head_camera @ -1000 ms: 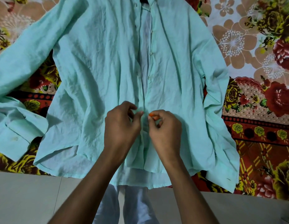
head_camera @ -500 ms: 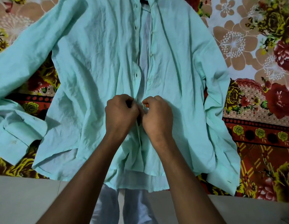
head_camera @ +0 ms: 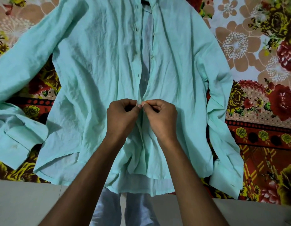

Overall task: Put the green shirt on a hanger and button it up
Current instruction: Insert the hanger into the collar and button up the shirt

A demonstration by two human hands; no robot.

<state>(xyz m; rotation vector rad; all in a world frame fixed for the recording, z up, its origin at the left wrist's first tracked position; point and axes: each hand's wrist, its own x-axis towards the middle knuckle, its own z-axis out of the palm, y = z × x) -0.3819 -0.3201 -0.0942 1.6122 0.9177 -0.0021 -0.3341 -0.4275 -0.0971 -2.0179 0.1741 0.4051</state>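
Green shirt [head_camera: 96, 66]: spread front-up on a floral bedsheet [head_camera: 263, 111], stretching away beyond both hands.
Left hand [head_camera: 121, 117]: fingers curled, pinching the placket edge at mid-front.
Right hand [head_camera: 161, 118]: pinching the opposite edge, thumbs touching.

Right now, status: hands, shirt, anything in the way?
Left hand and right hand both pinching the plackets mid-front. Green shirt flat on floral bedsheet, open above the hands, closed below. Nothing in the way.
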